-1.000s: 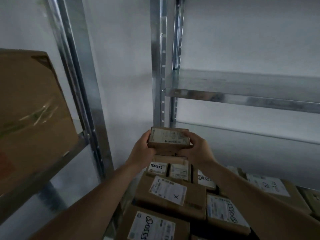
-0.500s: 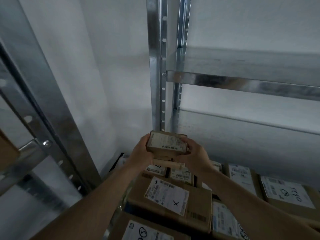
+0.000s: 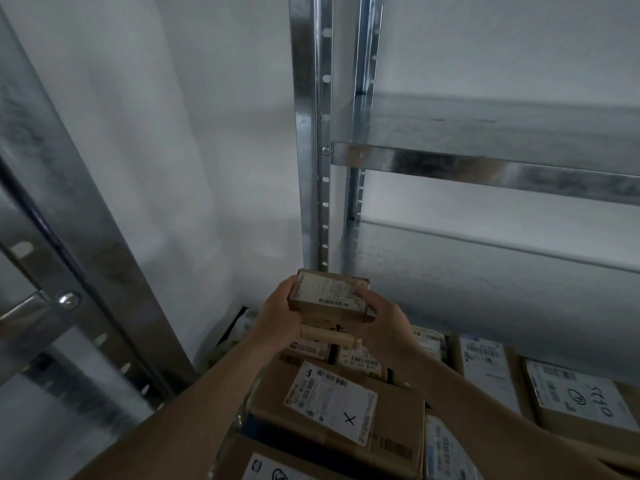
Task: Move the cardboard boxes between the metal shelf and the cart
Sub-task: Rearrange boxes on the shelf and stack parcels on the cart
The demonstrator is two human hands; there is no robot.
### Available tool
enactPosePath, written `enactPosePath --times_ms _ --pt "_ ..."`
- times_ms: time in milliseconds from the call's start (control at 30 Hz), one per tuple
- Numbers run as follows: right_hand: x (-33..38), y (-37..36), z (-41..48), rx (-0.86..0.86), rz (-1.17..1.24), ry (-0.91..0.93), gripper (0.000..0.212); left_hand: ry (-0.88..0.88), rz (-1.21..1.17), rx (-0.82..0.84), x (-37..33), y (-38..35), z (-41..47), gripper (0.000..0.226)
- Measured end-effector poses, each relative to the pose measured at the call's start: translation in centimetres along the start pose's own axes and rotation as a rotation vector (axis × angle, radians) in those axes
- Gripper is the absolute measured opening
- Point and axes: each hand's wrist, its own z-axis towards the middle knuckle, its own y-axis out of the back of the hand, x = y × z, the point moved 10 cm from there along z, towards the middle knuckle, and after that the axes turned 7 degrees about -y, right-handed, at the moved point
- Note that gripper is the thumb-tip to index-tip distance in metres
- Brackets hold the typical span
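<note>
Held in the air from both sides: small brown cardboard box (image 3: 329,297) with a white barcode label, just in front of the perforated steel upright (image 3: 313,150) at the left end of the grey metal shelf (image 3: 485,161). On its left side the left hand (image 3: 277,315), curled round it; on its right side the right hand (image 3: 386,322), fingers (image 3: 360,292) bent over the far edge. Directly below, larger labelled cardboard boxes (image 3: 337,407), packed close together.

A small box (image 3: 329,296) sits between the left hand (image 3: 277,317) and the right hand (image 3: 384,320), before the metal shelf's upright post (image 3: 311,133). Beneath it, labelled boxes (image 3: 332,410) lie packed side by side. A shelf board (image 3: 485,161) runs right from the post, above them.
</note>
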Motion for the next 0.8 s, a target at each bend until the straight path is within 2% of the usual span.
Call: enactPosePath --times_ms 133,233,400,567,800 --pt "0.22 -0.25 -0.21 0.016 -0.051 0.021 0.065 0.025 0.015 -0.008 0.53 0.03 0.32 0.054" --pt "0.30 -0.14 -0.10 0.009 -0.055 0.036 0.066 0.031 0.012 -0.027 0.36 0.18 0.26 0.045" --pt "0.57 -0.09 0.10 0.011 -0.037 0.036 0.067 0.071 0.003 -0.028 0.93 0.67 0.28 0.072" --pt "0.59 -0.49 0.10 0.024 -0.032 0.022 0.069 0.039 0.001 -0.030 0.29 0.83 0.37 0.057" --pt "0.84 -0.30 -0.18 0.001 -0.070 0.012 0.070 0.053 0.024 -0.009 0.26 0.82 0.18 0.052"
